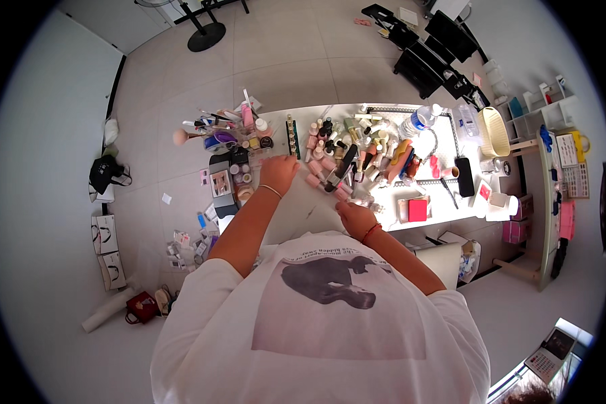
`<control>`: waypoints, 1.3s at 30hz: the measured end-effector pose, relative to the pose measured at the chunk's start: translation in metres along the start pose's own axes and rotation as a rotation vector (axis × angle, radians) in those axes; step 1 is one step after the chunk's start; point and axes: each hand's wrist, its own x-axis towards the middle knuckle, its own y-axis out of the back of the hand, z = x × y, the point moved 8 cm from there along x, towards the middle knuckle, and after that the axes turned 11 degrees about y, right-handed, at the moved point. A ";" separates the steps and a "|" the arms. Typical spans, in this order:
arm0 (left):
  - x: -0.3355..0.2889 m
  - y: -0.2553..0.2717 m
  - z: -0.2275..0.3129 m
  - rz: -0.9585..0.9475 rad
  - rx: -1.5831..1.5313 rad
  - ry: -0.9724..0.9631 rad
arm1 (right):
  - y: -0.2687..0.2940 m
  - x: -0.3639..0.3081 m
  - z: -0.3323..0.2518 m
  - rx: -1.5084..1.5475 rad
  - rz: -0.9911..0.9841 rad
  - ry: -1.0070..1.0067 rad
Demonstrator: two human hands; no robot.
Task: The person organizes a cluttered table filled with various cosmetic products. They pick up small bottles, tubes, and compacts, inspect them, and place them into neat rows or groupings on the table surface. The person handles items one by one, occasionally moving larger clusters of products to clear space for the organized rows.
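A heap of nail polish bottles (330,161), mostly pink, white and dark, covers the middle of the white table (286,219). Left of the heap, a narrow dark green strip (293,138) carries a row of small gold-toned pieces. My left hand (281,173) is at the near end of that strip, fingers curled together; what they hold, if anything, is hidden. By the table's near edge, my right hand (357,219) is closed beside the front bottles of the heap. Its fingertips are too small to show what is between them.
Makeup brushes (212,121) and cosmetics crowd the table's left end. To the right are a clear plastic bottle (421,120), a black phone (464,176), a red box (417,210) and a cream basket (493,132). A black trolley (421,67) stands beyond the table.
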 end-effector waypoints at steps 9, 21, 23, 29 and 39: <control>-0.001 0.003 -0.004 0.028 -0.054 0.025 | 0.000 0.002 0.001 0.038 -0.031 -0.027; -0.076 0.002 0.066 -0.366 -0.456 -0.122 | 0.032 0.026 -0.021 0.153 0.061 0.044; -0.085 -0.004 0.075 -0.409 -0.477 -0.125 | 0.035 0.035 -0.032 0.224 0.066 0.090; -0.090 -0.019 0.055 -0.387 -0.408 -0.016 | 0.018 0.047 -0.041 0.340 0.012 0.134; -0.065 0.005 -0.004 -0.128 -0.295 0.166 | -0.014 0.048 -0.018 -0.050 -0.096 0.070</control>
